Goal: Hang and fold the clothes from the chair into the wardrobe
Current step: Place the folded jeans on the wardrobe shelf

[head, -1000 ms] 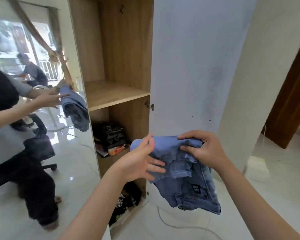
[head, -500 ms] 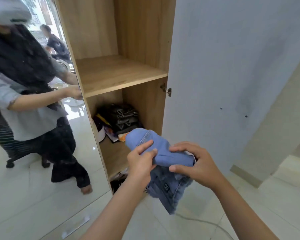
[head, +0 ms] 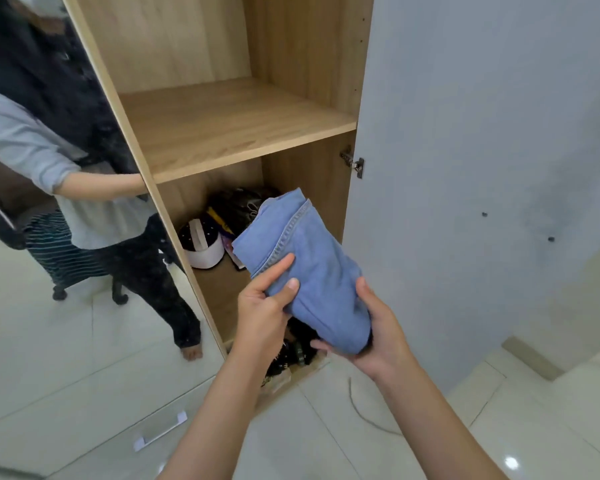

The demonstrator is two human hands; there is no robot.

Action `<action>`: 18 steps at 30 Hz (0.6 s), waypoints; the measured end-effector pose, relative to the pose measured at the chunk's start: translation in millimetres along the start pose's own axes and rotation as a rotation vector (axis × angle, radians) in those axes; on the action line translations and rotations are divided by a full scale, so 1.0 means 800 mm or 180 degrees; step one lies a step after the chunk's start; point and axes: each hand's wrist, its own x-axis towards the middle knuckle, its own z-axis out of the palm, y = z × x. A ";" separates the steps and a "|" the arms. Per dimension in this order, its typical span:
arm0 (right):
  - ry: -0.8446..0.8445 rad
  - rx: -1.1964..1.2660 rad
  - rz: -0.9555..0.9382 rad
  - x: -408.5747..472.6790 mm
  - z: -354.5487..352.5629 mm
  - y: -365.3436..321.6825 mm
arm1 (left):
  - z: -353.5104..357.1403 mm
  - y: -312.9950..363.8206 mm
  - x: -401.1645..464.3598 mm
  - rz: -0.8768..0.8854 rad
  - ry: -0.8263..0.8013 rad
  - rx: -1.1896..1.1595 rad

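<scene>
Change: jeans (head: 312,271) now a tight folded bundle, no loose leg hanging as 1 s ago; bundle raised closer to wardrobe opening, view tilted down and nearer the shelves.
Left hand (head: 262,311): at 9 o'clock of the bundle, thumb on top along the stitched seam, fingers curled under its near left edge, grasping the denim.
Right hand (head: 374,332): at 4 o'clock of the bundle, palm cupping the lower end from below, thumb up its right side, fingertips showing under the near end; grasping the denim.
Forearms: both bare, reaching in from 6 o'clock, converging on the bundle.
Jeans position: held in air in front of the lower compartment, long axis tilted toward 11 o'clock, far end overlapping the compartment's opening; not resting on any shelf.
Wardrobe (head: 291,64): wood-grain carcass, white door (head: 482,133) swung open at 3 o'clock, hinge (head: 353,162) on its edge.
Upper shelf (head: 229,129): light wood board at 12 o'clock of the hands.
Lower compartment: white round box with dark dotted top (head: 201,242) at 10 o'clock of bundle, dark folded clothes (head: 239,206) behind it, colourful items between, partly hidden.
Bottom compartment: dark clutter (head: 291,355) under the hands, mostly hidden.
Mirror door (head: 66,323): at 9 o'clock, reflects the person and an office chair.
Floor: white glossy tiles (head: 326,445), thin cable (head: 368,414) at 5 o'clock.
</scene>
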 end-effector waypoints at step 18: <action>-0.0018 -0.0221 -0.0699 0.120 0.035 -0.051 | -0.051 -0.002 0.024 -0.0027 0.0550 0.0011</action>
